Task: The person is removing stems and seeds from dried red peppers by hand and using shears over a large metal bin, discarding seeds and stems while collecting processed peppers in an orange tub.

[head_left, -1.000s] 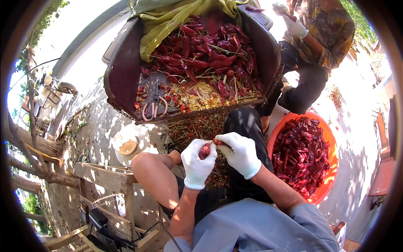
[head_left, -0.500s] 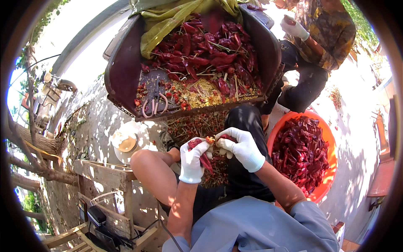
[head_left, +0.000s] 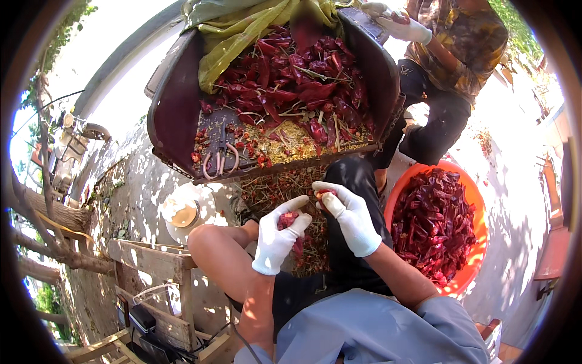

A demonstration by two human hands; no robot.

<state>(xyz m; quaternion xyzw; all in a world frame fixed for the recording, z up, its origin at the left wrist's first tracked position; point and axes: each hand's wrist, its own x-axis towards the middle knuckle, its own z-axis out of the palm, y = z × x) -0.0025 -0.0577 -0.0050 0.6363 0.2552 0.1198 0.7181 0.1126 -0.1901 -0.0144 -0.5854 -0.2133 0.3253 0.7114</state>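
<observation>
In a white glove, my left hand is closed around a dried red chili pepper, whose lower part hangs below the fingers. My right hand, also gloved, pinches a red chili piece between thumb and fingers; glove fabric covers much of it. The two hands are apart, above my lap. Past them stands a dark metal bin heaped with dried red chilies. Near its front lip lie scissors with pinkish handles, beside yellow seeds and red scraps.
An orange tub full of chilies stands right of my knee. Stems and scraps litter the ground under the bin. A co-worker's gloved hand rests by the bin's far right edge. At left are a wooden chair and a white round container.
My hands have moved apart after being together over the chili. The left hand has dropped slightly. The co-worker's gloved hand has shifted left and up, onto the bin's corner.
</observation>
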